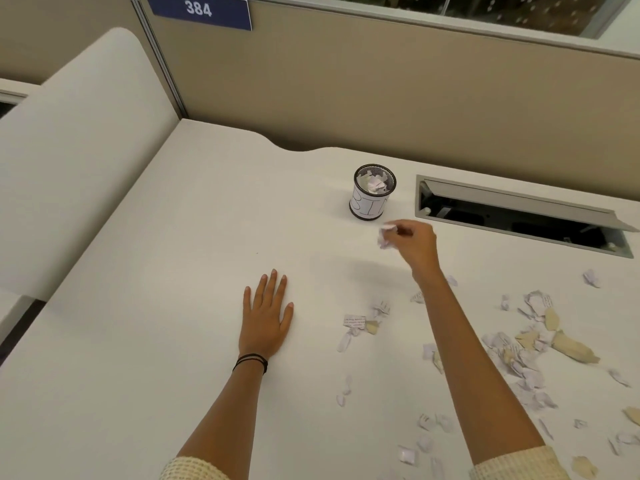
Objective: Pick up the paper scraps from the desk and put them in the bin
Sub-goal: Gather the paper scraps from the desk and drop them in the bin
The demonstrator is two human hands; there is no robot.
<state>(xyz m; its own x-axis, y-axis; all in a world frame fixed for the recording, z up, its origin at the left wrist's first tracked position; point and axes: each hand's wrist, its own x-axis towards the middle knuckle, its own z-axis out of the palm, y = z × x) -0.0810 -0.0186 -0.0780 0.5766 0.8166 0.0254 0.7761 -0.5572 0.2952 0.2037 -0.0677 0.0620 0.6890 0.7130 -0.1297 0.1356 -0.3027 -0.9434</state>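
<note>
Two hands over a white desk point(173, 271). The right hand point(414, 242) pinches a crumpled paper scrap point(386, 235) just short of the mesh bin point(369, 206) at 12 o'clock, likely to drop it in. The left hand point(266, 313) lies flat, fingers spread, probably bracing. Many loose scraps point(519, 355) litter 4 o'clock. Beige cubicle partition point(346, 98) behind.

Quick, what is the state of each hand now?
Left hand: open, flat on the desk.
Right hand: closed, pinching a paper scrap near the bin.
</note>
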